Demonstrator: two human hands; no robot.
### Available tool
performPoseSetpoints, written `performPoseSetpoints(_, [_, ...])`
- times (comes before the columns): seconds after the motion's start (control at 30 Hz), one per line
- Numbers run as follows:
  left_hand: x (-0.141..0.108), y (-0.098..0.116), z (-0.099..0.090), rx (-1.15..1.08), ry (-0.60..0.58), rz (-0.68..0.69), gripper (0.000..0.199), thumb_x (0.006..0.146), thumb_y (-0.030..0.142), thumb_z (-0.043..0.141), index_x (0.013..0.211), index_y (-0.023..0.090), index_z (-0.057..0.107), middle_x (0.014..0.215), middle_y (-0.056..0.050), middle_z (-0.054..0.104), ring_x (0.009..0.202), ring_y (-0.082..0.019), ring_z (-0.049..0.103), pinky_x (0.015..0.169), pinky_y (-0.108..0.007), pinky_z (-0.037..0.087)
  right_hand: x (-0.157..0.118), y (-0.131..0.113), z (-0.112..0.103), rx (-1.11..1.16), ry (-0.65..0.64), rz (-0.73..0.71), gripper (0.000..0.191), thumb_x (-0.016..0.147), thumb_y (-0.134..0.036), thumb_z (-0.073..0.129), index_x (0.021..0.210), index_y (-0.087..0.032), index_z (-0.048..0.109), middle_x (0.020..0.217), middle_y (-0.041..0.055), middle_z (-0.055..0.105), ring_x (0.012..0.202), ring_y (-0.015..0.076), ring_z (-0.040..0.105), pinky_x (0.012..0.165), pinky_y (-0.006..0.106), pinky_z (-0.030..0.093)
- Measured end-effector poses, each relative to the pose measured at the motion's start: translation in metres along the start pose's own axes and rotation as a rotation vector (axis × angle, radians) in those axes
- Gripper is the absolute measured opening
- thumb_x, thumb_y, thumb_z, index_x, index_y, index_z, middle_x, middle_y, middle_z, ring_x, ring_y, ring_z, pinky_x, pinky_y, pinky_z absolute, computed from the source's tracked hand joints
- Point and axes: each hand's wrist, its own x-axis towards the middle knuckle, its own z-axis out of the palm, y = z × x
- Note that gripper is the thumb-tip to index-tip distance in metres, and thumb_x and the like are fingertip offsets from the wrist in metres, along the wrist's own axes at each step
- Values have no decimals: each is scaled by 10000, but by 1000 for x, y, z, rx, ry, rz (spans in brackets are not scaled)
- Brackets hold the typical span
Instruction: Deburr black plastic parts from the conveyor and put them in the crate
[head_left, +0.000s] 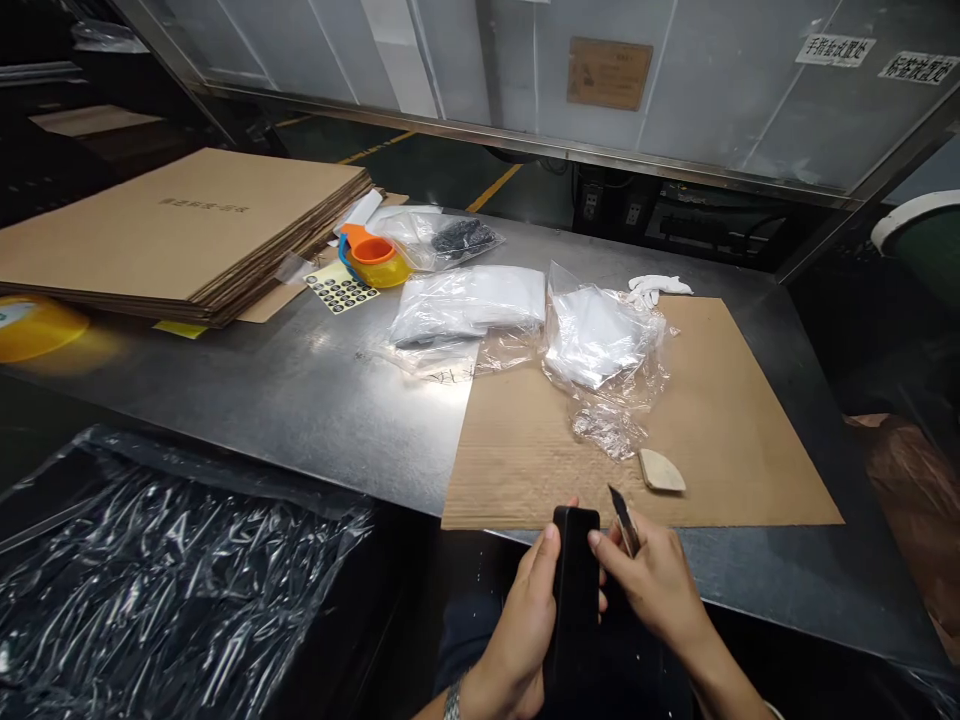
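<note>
My left hand [523, 620] is wrapped round a black rectangular object [576, 580], which stands near-upright in front of the table's edge. Between the fingers of my right hand [656, 575] is a knife [624, 520] with a dark pointed blade aimed up and away. The right thumb touches the black object's upper right side. Just beyond the knife, a pale wedge-shaped piece [661, 472] lies on the cardboard sheet [735, 420]. Crumpled clear plastic [607, 428] sits a little farther off on the same sheet.
Bagged white items [472, 305] and another clear bag [600, 335] lie mid-table, near a white glove [658, 288]. Stacked cardboard [180, 220], an orange and yellow tape dispenser [375, 258] and a sticker sheet [341, 288] are at left. Black plastic [165, 580] fills the lower left.
</note>
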Motion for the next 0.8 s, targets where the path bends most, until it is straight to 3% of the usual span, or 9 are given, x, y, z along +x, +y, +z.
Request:
performPoseSetpoints(0.17, [0,2,-3,-6,-76,-167,529,882,521,371,1299,200,424,639,-38,633,488,-125,577,460,-209,455,18,8,-8,150,1,1,344,801,-491,531,674,-171,520,497,-60,442,450,77,380,454,212,288])
performPoseSetpoints(0.3, [-3,6,-4,17,-98,-133,541,886,513,364,1333,207,381,644,-41,632,491,-128,576,463,-213,459,17,7,-12,266,19,75,398,813,-538,471,823,-147,542,486,-66,451,376,62,340,389,203,256])
performPoseSetpoints(0.5, [-3,2,-2,19,-57,-16,585,859,525,425,1335,188,390,640,-33,632,507,-133,577,484,-221,457,-5,-9,-12,268,-162,97,386,801,-416,531,1058,-127,527,491,-79,477,403,76,414,420,200,317])
performPoseSetpoints(0.63, [1,-3,-5,23,-16,38,666,782,573,524,1323,199,421,648,-21,641,531,-138,577,509,-232,463,-12,-5,0,234,-200,22,232,826,-343,529,959,-154,551,540,-59,528,508,118,556,529,227,418])
performPoseSetpoints(0.73, [3,-6,-9,79,-36,69,704,771,593,525,1332,184,413,666,-27,646,552,-141,585,520,-234,455,-9,3,6,219,-98,24,297,861,-413,482,734,-154,552,508,-47,495,462,106,508,479,219,375])
performPoseSetpoints(0.8, [4,-8,-13,130,-105,49,739,783,611,489,1366,179,353,661,-32,646,548,-149,594,512,-242,452,-4,7,3,195,5,19,355,858,-468,478,749,-145,575,518,-51,458,474,97,463,478,217,351])
